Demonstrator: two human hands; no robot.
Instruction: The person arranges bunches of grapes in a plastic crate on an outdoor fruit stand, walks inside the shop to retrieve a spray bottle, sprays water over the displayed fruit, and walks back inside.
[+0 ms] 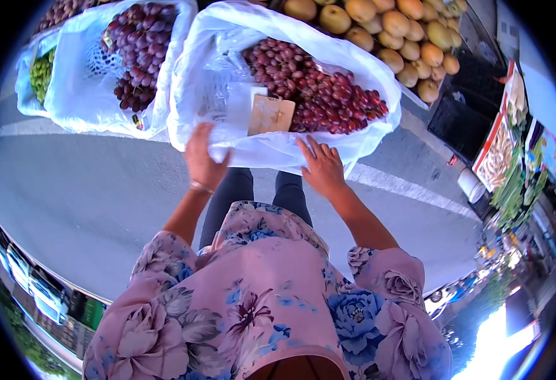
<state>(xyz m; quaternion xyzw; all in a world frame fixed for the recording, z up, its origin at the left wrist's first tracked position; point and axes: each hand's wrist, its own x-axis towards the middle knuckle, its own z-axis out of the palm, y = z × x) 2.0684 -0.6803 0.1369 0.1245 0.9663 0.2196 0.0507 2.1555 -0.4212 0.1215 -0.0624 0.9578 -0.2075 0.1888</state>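
Observation:
In front of me stands a crate lined with white plastic (pixel 252 151), holding a heap of red grapes (pixel 341 101) on its right side. A piece of tan cardboard (pixel 271 115) leans inside near the front rim, beside the grapes. My left hand (pixel 206 158) is at the crate's near left rim, thumb spread away from the fingers; its fingertips are slightly blurred. My right hand (pixel 323 166) lies over the near rim with its fingers spread on the plastic liner. No separate item shows in either hand.
Another lined crate (pixel 78 95) with dark purple grapes (pixel 140 47) stands to the left, and green grapes (pixel 42 75) lie beyond it. Round brownish-yellow fruit (pixel 395 38) is piled at the upper right. Black crates (pixel 458 120) and leafy vegetables (pixel 515 196) sit farther right.

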